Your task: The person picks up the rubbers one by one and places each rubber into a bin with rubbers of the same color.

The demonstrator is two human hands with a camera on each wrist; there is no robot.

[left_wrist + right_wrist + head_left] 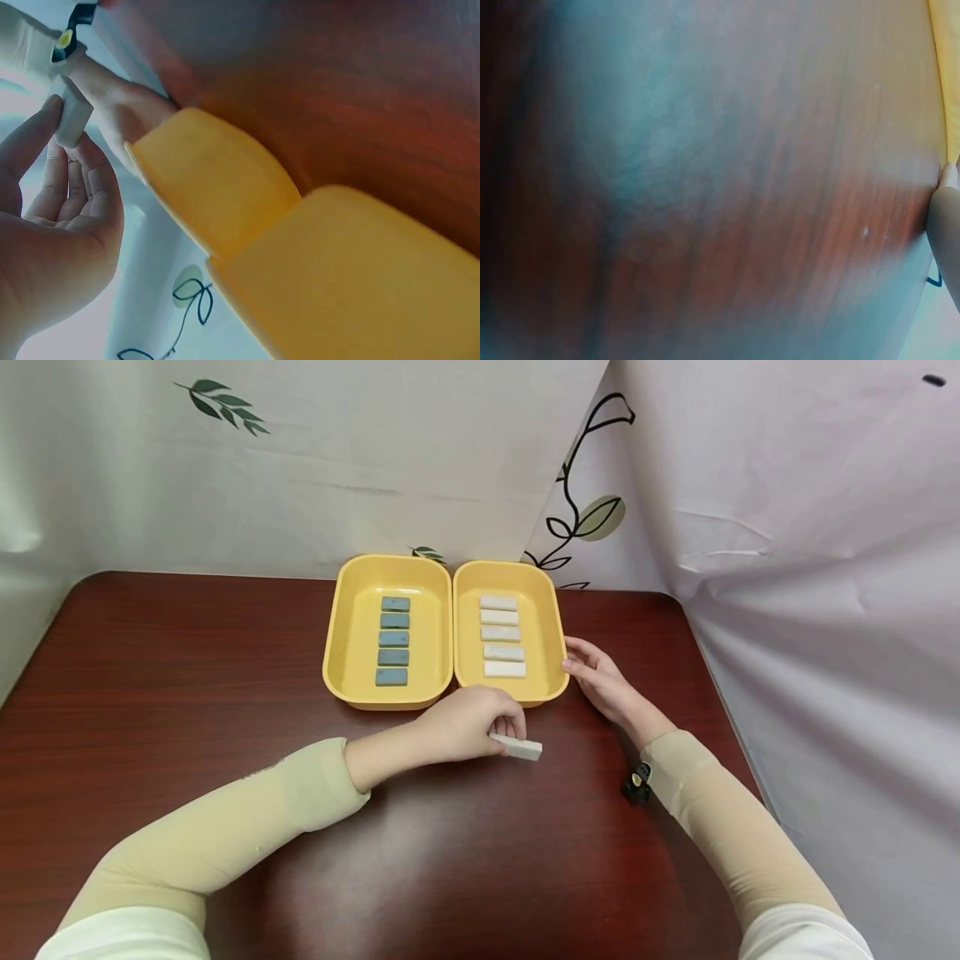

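Note:
Between thumb and fingers my left hand (472, 724) pinches a small white rectangular block (517, 747), just in front of the right yellow tray. The left wrist view shows the same white block (73, 112) at the fingertips. My right hand (603, 681) rests its fingers against the right side of that yellow tray (556, 635). Inside the tray lie several white blocks (500, 633) in a column. The left yellow tray (339, 635) holds a similar column of several blue-grey blocks (393, 639). In the right wrist view only part of the right hand (948, 202) shows.
Both trays stand side by side at the back of a dark red wooden table (187, 693). A pale curtain with leaf prints (375, 452) hangs behind it, and another pale cloth (817, 568) hangs along the right edge. A black wrist device (637, 783) sits by the right sleeve.

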